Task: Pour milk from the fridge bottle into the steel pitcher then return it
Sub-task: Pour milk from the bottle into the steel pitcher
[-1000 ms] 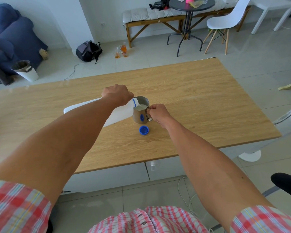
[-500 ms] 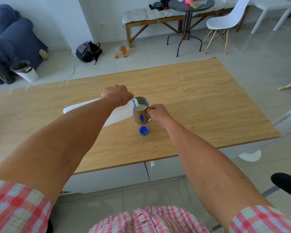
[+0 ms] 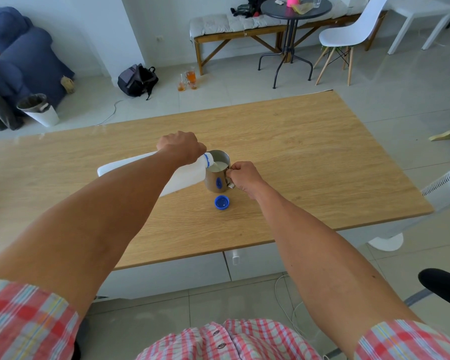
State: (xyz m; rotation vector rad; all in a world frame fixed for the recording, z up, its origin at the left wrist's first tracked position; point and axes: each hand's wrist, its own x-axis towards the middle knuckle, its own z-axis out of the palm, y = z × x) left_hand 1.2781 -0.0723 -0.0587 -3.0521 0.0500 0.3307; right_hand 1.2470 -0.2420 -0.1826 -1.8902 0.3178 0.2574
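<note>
A white plastic milk bottle (image 3: 185,176) lies tipped almost flat above the wooden table (image 3: 309,162), its blue-ringed mouth over the rim of the steel pitcher (image 3: 217,181). Milk runs from the mouth into the pitcher, which holds white milk inside. My left hand (image 3: 180,148) grips the bottle near its neck from above. My right hand (image 3: 242,175) is closed on the pitcher's handle at its right side. The bottle's blue cap (image 3: 222,202) rests open side up on the table just in front of the pitcher.
Beyond the table's far edge are a white bin (image 3: 40,110), a black backpack (image 3: 137,80), glasses of orange drink (image 3: 189,79) on the floor, a round black side table (image 3: 295,9) and a white chair (image 3: 348,35). A white fan (image 3: 447,185) stands at the table's right edge.
The bottle stays tipped over the pitcher and milk keeps flowing. Both hands hold their places; nothing else has moved.
</note>
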